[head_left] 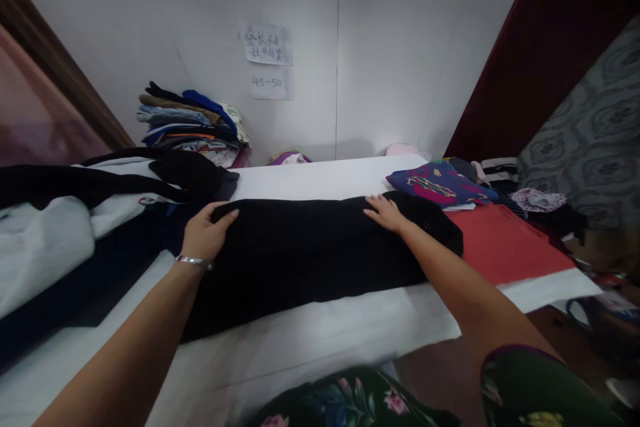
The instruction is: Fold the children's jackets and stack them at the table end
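Observation:
A black garment (310, 253) lies across the white-covered table in front of me, folded into a long band; its exact kind does not show. At its left end my left hand (207, 230), with a silver bracelet on the wrist, pinches the far corner, thumb on top and the other fingers partly hidden. My right hand (386, 213) rests palm down near the far edge on the right, fingers stretched over the black cloth. Past that hand, the garment's right end bunches up beside a flat red cloth (515, 243).
Loose black, white and navy clothes (115, 213) are heaped on the left. A stack of folded clothes (193, 120) stands against the back wall. To the right lie a blue patterned garment (440, 181) and more clothing. Handwritten paper signs (267, 43) hang on the wall.

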Available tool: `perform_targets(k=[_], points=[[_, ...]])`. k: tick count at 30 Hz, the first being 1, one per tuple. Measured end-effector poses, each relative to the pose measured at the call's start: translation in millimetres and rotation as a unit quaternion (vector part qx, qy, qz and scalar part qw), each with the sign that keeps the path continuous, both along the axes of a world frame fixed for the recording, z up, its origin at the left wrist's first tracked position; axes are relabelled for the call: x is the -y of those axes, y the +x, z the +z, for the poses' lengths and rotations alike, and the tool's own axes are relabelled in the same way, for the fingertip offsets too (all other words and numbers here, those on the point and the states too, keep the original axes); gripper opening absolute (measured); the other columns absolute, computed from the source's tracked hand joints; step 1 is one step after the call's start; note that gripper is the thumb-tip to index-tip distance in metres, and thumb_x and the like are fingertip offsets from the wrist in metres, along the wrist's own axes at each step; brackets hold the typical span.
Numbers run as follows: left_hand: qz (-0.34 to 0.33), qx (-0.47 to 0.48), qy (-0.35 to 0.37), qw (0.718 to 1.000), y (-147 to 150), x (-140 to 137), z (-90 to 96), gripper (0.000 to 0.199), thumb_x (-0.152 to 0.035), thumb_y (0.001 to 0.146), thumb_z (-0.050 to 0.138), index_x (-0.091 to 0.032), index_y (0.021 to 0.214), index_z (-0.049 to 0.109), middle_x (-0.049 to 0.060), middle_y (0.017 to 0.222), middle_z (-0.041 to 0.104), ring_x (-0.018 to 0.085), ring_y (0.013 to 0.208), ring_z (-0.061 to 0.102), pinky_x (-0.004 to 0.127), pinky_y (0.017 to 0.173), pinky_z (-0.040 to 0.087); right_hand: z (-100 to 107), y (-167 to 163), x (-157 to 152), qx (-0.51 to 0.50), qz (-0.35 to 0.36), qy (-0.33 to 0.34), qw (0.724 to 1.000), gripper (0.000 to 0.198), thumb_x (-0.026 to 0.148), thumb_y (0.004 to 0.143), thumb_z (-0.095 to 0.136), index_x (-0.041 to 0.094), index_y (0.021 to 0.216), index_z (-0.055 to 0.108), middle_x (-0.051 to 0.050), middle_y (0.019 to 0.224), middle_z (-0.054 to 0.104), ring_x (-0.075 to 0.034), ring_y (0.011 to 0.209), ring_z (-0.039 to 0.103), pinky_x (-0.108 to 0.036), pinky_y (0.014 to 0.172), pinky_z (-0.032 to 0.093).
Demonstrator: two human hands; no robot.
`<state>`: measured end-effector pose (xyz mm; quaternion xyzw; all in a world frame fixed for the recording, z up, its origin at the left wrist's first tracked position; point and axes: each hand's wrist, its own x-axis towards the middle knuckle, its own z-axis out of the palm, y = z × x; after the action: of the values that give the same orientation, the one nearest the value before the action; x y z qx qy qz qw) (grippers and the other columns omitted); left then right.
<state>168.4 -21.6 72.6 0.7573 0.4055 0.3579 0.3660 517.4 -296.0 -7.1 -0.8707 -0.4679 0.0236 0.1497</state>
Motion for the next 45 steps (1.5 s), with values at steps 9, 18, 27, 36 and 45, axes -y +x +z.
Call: perform_targets(k=[9,18,27,36,45], points=[[-0.041,-0.347,0.178,0.92,8.7,-11.2,-38.7,0.047,-0.036,0.078,0.052,-0.013,0.118,0.061,0.02,0.126,0.059,0.036,0.113,0.057,0.047,0.093,0.044,-26.7,-20.9,2.5,-0.008,-0.038,-0.084,0.996,0.06,0.054,0.096,0.02,0.022,0.146,0.033,-0.008,0.156,0.022,-0.025,0.145,0.011,-0.052,0.114,0.011],[-0.212,-0.324,0.34,0.857,50.1,39.8,-51.9,0.055,-0.049,0.088,0.043,-0.018,0.132,0.051,0.015,0.144,0.044,0.032,0.136,0.035,0.056,0.109,0.021,-6.0,-19.6,-1.0,0.048,-0.022,-0.099,0.994,0.057,0.055,0.095,0.026,0.024,0.138,0.045,-0.011,0.144,0.044,-0.027,0.134,0.036,-0.049,0.107,0.027],[-0.218,-0.325,0.321,0.862,40.2,37.2,-79.4,0.061,-0.053,0.088,0.039,-0.015,0.136,0.047,0.017,0.133,0.054,0.032,0.128,0.043,0.06,0.109,0.015,24.3,40.0,11.8,0.117,-0.057,-0.116,0.985,0.038,0.034,0.091,0.039,0.022,0.119,0.061,-0.012,0.129,0.058,-0.033,0.125,0.043,-0.063,0.103,0.022],[-0.245,-0.279,0.38,0.847,19.0,43.6,-34.7,0.034,-0.052,0.078,0.057,-0.022,0.09,0.069,0.007,0.085,0.064,0.024,0.087,0.06,0.048,0.106,0.026,30.7,52.5,65.8,0.139,0.031,-0.082,0.986,0.02,0.023,0.073,0.058,0.018,0.09,0.068,-0.011,0.124,0.06,-0.029,0.122,0.047,-0.044,0.1,0.037],[-0.231,-0.311,0.341,0.856,6.0,14.1,-34.2,0.021,-0.034,0.078,0.053,-0.024,0.087,0.067,0.009,0.095,0.069,0.028,0.093,0.061,0.046,0.094,0.037,5.0,45.7,91.0,0.127,0.064,-0.01,0.99,0.053,0.022,0.074,0.055,0.02,0.127,0.055,-0.012,0.135,0.054,-0.03,0.132,0.04,-0.054,0.108,0.027]])
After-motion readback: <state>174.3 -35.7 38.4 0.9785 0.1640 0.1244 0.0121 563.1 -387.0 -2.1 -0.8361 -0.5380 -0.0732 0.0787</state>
